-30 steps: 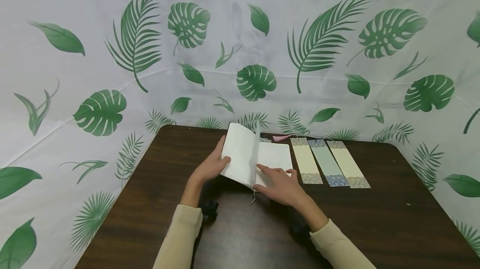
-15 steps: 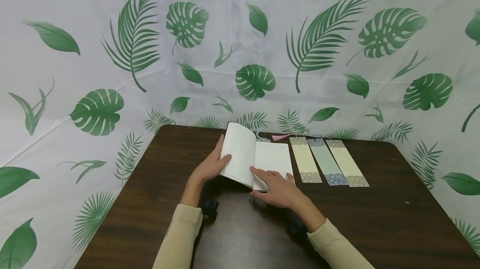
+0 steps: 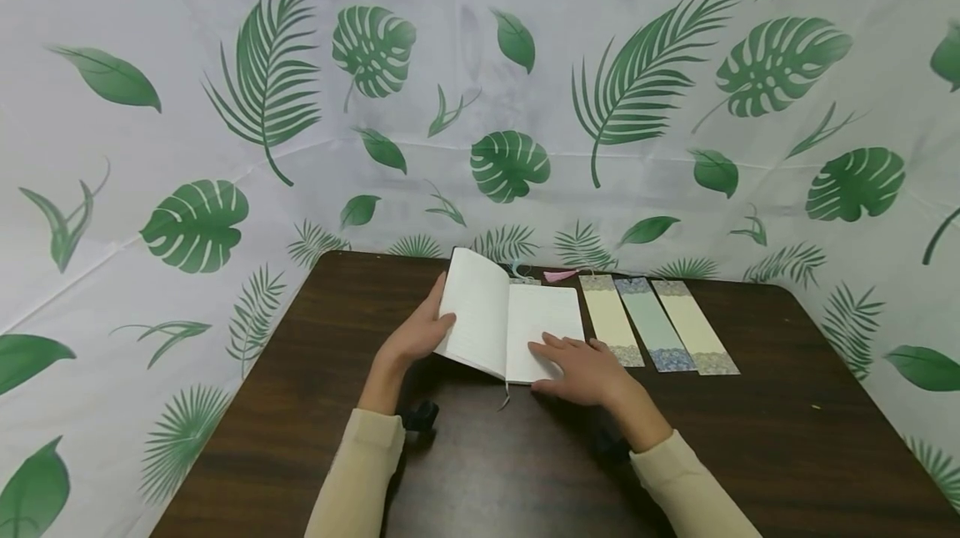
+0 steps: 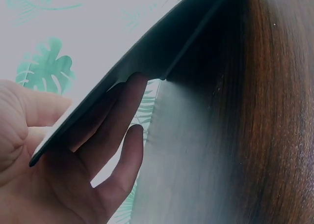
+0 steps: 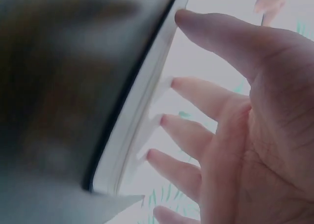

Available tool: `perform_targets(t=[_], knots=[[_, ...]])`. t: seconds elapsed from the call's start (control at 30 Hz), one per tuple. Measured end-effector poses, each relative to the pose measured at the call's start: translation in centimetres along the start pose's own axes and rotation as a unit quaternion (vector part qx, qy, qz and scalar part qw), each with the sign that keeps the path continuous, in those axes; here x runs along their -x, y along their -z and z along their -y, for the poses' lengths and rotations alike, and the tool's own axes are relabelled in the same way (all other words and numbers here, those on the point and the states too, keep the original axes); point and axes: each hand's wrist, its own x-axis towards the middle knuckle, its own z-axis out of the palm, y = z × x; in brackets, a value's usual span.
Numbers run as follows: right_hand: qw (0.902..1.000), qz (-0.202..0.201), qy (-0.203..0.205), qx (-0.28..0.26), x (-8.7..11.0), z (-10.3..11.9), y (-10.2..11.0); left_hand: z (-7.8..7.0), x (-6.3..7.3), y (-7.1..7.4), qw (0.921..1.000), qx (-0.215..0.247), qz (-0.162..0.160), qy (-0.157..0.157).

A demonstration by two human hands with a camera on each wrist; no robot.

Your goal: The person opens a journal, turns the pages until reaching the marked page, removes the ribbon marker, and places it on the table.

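Note:
An open notebook (image 3: 545, 317) with white pages and a dark cover lies at the table's middle, its left half tilted up. My left hand (image 3: 412, 334) grips that raised half, thumb on the page and fingers beneath the cover (image 4: 147, 52), as the left wrist view confirms. Over the lower right page, my right hand (image 3: 581, 367) has its fingers extended. In the right wrist view those fingertips (image 5: 169, 81) rest at or very near the page, beside the stacked page edges (image 5: 140, 106). A thin ribbon (image 3: 506, 398) hangs from the notebook's lower spine.
Right of the notebook lie a cream bookmark (image 3: 611, 317), a pale green bookmark (image 3: 655, 321) and another cream one (image 3: 695, 325). A pink tassel (image 3: 560, 276) and a light blue tassel (image 3: 517, 269) show behind. A leaf-patterned cloth (image 3: 450, 62) borders the dark table (image 3: 787, 438).
The page that stood upright at the spine has gone over to the left side. My right hand has slid rightward from the spine across the right page. My left hand keeps its grip.

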Motion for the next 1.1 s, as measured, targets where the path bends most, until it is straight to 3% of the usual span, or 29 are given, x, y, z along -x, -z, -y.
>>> perform_targets(t=[0.23,0.67,0.93,1.1], knots=[[0.9999,0.002,-0.007,0.008,-0.2,-0.9,0.3,0.1,0.1,0.2,0.9999,-0.001,0.007,0.008],[0.9982,0.022,0.041,-0.038,0.0,-2.0,1.0,0.2,0.2,0.1,0.9997,-0.003,-0.005,0.024],[0.9982,-0.040,0.036,-0.028,-0.3,-1.2,1.5,0.3,0.1,0.2,0.9998,-0.006,-0.007,0.019],[0.9982,-0.054,0.022,-0.013,-0.5,-1.1,1.4,0.4,-0.1,0.1,0.9997,-0.007,-0.005,0.021]])
